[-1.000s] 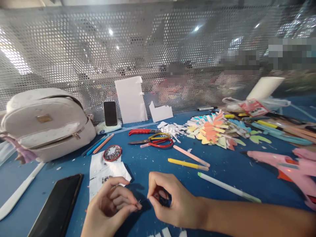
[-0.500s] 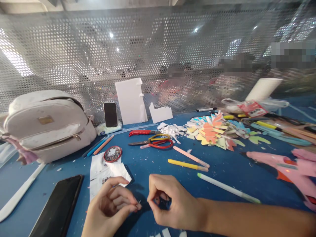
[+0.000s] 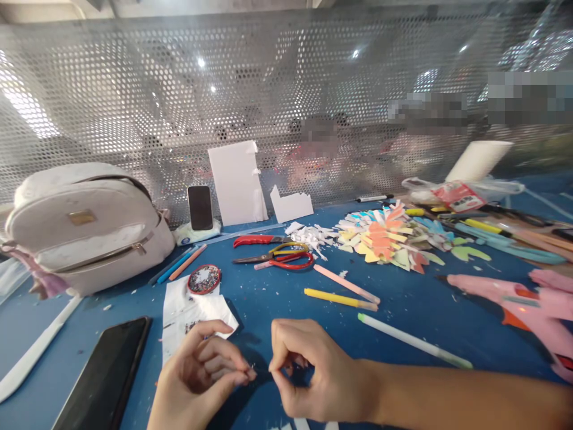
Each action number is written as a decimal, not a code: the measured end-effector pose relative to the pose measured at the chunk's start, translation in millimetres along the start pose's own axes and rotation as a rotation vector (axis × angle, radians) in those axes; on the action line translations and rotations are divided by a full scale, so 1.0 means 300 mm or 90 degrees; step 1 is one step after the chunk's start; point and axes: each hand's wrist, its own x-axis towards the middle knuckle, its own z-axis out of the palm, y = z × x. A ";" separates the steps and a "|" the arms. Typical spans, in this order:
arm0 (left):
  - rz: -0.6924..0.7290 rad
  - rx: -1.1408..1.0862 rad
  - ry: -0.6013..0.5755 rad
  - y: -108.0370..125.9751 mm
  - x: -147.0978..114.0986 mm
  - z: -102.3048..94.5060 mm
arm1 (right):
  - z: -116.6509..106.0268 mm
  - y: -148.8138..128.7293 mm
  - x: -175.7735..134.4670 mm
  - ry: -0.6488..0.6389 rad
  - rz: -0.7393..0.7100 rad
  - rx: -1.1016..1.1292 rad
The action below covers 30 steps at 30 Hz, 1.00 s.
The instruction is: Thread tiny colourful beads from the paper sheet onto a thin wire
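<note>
My left hand [image 3: 201, 376] is closed in a pinch at the lower middle, and a tiny pale bit shows at its fingertips, too small to name. Just right of it, my right hand [image 3: 313, 370] pinches thumb against forefinger; whatever it may hold is too small to make out. A narrow gap separates the two hands above the blue table [image 3: 268, 298]. Behind my left hand lies a white paper sheet [image 3: 172, 304] with a red-rimmed round dish [image 3: 205, 279] of small dark specks on it. White paper strips [image 3: 301, 424] show at the bottom edge.
Left are a dark phone [image 3: 105, 373] and a white backpack [image 3: 89, 233]. Scissors [image 3: 290, 261], a yellow marker [image 3: 340, 298] and a white marker [image 3: 414, 340] lie ahead. Coloured paper cutouts [image 3: 385, 236] are heaped behind. A pink glue gun [image 3: 505, 292] lies right.
My right hand has shifted very slightly to the right and down. My left hand holds nearly the same place and pinch.
</note>
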 end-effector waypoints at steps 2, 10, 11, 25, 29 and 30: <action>0.000 0.008 -0.001 0.001 0.001 -0.002 | 0.002 0.000 -0.001 -0.001 -0.023 0.013; -0.016 -0.009 -0.006 0.013 0.001 0.004 | 0.005 -0.002 0.001 -0.016 0.016 0.016; -0.018 -0.011 -0.005 0.015 0.001 0.005 | 0.004 -0.003 0.001 -0.018 0.019 0.014; -0.014 -0.006 0.011 0.009 0.000 0.006 | 0.001 -0.007 0.004 -0.027 0.026 0.018; -0.012 -0.009 0.009 0.012 0.000 0.010 | 0.002 -0.004 0.002 -0.026 0.022 0.016; -0.011 -0.010 0.008 0.011 0.000 0.010 | 0.003 -0.002 0.001 -0.028 0.024 0.014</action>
